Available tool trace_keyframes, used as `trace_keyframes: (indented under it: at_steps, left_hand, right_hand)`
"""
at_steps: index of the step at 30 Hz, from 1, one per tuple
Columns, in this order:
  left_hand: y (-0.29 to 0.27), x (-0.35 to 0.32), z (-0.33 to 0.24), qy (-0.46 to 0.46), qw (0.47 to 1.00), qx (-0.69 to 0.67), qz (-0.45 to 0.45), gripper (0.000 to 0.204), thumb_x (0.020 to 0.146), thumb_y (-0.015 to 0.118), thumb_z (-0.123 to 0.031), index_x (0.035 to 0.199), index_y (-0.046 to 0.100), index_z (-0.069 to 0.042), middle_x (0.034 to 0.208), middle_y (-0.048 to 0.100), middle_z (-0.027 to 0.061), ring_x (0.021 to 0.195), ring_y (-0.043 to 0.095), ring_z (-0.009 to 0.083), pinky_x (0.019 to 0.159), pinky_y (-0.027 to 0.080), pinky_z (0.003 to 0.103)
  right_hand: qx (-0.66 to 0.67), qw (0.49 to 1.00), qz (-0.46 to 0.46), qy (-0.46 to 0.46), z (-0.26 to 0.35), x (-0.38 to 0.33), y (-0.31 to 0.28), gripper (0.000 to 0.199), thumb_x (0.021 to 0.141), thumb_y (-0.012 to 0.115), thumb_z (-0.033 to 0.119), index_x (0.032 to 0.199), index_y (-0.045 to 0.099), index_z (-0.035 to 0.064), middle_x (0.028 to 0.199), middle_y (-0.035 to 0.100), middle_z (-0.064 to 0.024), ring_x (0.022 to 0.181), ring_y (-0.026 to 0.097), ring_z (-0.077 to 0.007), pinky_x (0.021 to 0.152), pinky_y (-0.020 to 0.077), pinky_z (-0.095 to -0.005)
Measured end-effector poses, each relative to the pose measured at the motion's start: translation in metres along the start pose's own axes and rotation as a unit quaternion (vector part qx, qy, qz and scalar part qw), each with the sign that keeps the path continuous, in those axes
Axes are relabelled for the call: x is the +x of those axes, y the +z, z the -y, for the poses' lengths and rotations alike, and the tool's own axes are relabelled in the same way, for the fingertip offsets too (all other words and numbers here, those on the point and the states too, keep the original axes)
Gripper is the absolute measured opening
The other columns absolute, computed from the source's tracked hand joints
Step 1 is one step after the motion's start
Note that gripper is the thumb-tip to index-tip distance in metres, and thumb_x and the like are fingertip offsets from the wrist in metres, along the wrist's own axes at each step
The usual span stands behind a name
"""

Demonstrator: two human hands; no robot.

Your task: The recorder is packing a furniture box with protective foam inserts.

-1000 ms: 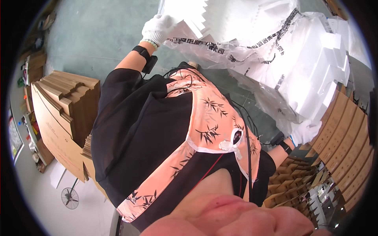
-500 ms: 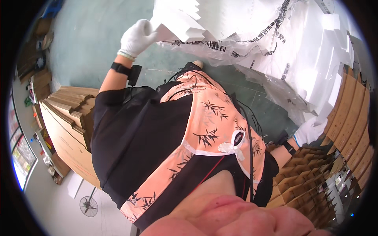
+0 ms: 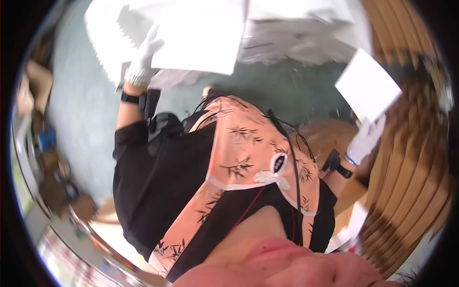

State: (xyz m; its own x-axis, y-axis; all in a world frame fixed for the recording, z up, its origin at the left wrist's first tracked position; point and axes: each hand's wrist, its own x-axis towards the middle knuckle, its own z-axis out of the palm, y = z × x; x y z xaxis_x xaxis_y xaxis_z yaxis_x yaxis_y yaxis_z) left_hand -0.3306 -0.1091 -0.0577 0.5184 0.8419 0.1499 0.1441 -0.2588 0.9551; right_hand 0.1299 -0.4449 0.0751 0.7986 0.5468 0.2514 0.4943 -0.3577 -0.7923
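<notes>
In a white knitted glove, my left hand (image 3: 143, 62) is at the upper left, against a large bright white sheet (image 3: 201, 40). Its fingers are stretched upward but blur into the white, so a grip cannot be made out. White pieces with a jagged, stepped edge (image 3: 103, 45) lie beside that hand. Off to the right, my gloved right hand (image 3: 364, 141) is closed on the lower corner of a white square sheet (image 3: 368, 86). This sheet stands tilted, its free end pointing up and away from me.
Crumpled clear plastic wrap (image 3: 287, 40) covers white material at the top. Brown cardboard stacks (image 3: 406, 158) rise close beside my right hand. Another white piece (image 3: 356, 220) lies near them. Black cables (image 3: 291, 138) hang along my peach patterned apron (image 3: 244, 143). Greenish floor (image 3: 81, 110) shows left.
My view has turned, and the scene is blurred. My right hand now holds a white square sheet that was not visible in it before. My left hand has shifted left and overlaps the white sheets.
</notes>
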Motion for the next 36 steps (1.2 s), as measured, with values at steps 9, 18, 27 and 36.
trace_keyframes:
  at_steps: [9, 18, 27, 36]
  left_hand:
    - [0.144, 0.153, 0.021, -0.088, 0.916, -0.275, 0.280, 0.053, 0.090, 0.052, -0.019, 0.136, 0.037, 0.002, 0.121, 0.054, 0.0115, 0.105, 0.056, 0.0187, 0.087, 0.049, 0.031]
    - [0.263, 0.200, -0.080, -0.087, 0.867, -0.251, 0.422, 0.035, 0.094, 0.045, -0.021, 0.114, 0.055, 0.006, 0.093, 0.065, 0.0083, 0.075, 0.065, 0.0137, 0.061, 0.054, 0.022]
    - [0.360, 0.208, -0.110, -0.159, 0.810, -0.258, 0.502, 0.057, 0.087, 0.051, -0.026, 0.134, 0.041, 0.005, 0.130, 0.052, 0.0128, 0.120, 0.051, 0.0197, 0.101, 0.041, 0.031]
    - [0.413, 0.172, -0.161, -0.139, 0.748, -0.231, 0.607, 0.052, 0.090, 0.047, -0.021, 0.136, 0.040, 0.003, 0.120, 0.058, 0.0076, 0.108, 0.059, 0.0170, 0.089, 0.048, 0.031]
  right_hand:
    - [-0.015, 0.873, -0.482, 0.068, -0.032, -0.226, -0.168, 0.049, 0.092, 0.059, 0.009, 0.136, 0.041, -0.0028, 0.129, 0.053, -0.0123, 0.110, 0.054, -0.0188, 0.095, 0.0449, -0.0312]
    - [-0.359, 0.781, -0.363, 0.360, -0.084, -0.339, -0.175, 0.049, 0.091, 0.056, 0.031, 0.135, 0.046, 0.0112, 0.122, 0.059, -0.0191, 0.114, 0.056, -0.0352, 0.093, 0.0443, -0.0403]
    - [-0.248, 0.861, -0.151, 0.419, -0.142, -0.274, -0.075, 0.050, 0.091, 0.056, 0.034, 0.135, 0.048, 0.0113, 0.122, 0.060, -0.0187, 0.119, 0.053, -0.0332, 0.099, 0.0418, -0.0381]
    - [-0.178, 0.888, -0.075, 0.417, -0.083, -0.313, -0.022, 0.047, 0.092, 0.057, 0.034, 0.131, 0.052, 0.0091, 0.126, 0.058, -0.0161, 0.117, 0.055, -0.0316, 0.099, 0.0422, -0.0380]
